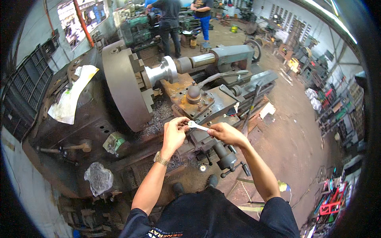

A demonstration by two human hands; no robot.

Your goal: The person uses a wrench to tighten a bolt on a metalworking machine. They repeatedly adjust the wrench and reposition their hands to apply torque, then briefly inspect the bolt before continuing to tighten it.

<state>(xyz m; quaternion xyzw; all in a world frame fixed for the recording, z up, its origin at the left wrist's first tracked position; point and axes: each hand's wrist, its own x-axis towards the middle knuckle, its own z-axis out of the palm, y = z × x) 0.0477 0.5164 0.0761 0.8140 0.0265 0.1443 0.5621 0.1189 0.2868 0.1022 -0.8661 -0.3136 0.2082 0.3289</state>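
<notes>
My right hand (224, 133) grips the handle of a small shiny wrench (197, 126). My left hand (175, 132) pinches the wrench's ring end, right over the front of the rusty tool post and carriage (198, 104) of a big lathe. A polished metal workpiece (163, 70) sits clamped in the large round chuck (121, 85), with the tailstock (230, 54) pressed against it from the right. A watch is on my left wrist.
A crumpled white paper (73, 95) lies on the headstock, and a plastic bag (99, 178) hangs below it. Handwheels and levers (232, 164) stick out under my hands. Metal chips cover the lathe bed. Two people (170, 20) stand at machines in the back; cluttered racks line the right wall.
</notes>
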